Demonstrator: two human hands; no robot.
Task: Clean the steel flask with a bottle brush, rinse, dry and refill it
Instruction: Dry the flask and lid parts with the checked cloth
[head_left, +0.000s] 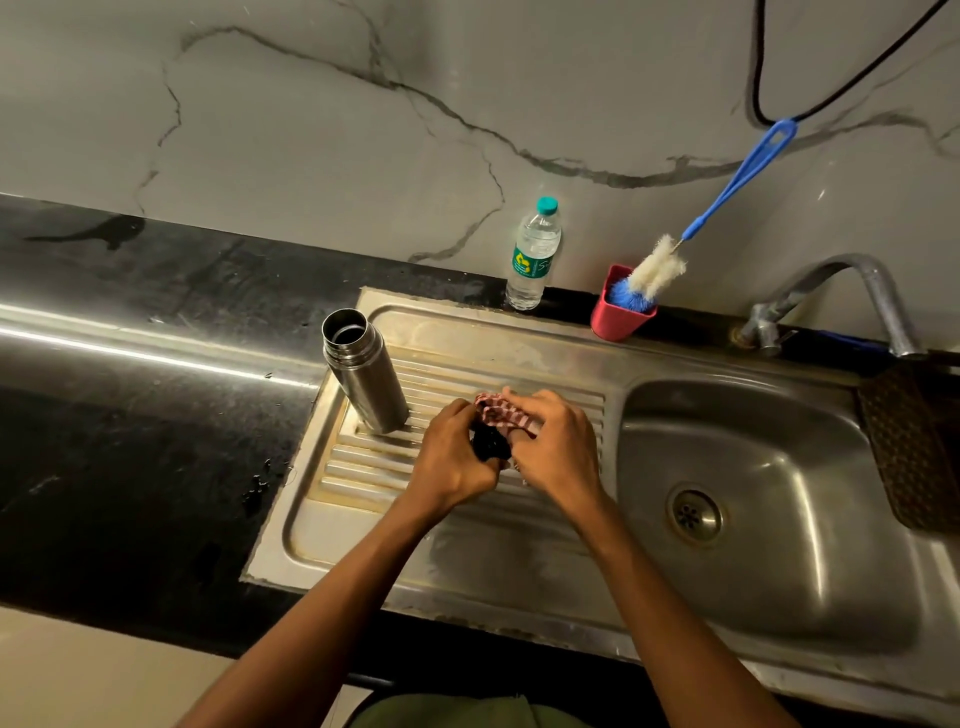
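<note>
Left hand (457, 457) grips black cap (488, 444); right hand (558, 449) pinches checked cloth (501, 413) on it, over drainboard (363, 467).

Silver flask (363, 371); red-white checked cloth (501, 410) right of it; blue brush (722, 208), red cup (621, 312), black counter (130, 415).

left hand (457, 454): fingers curled, gripping black cap (488, 446) | right hand (558, 447): just beside left, fingers curled round cloth (501, 410) over cap | forearms converge
</note>
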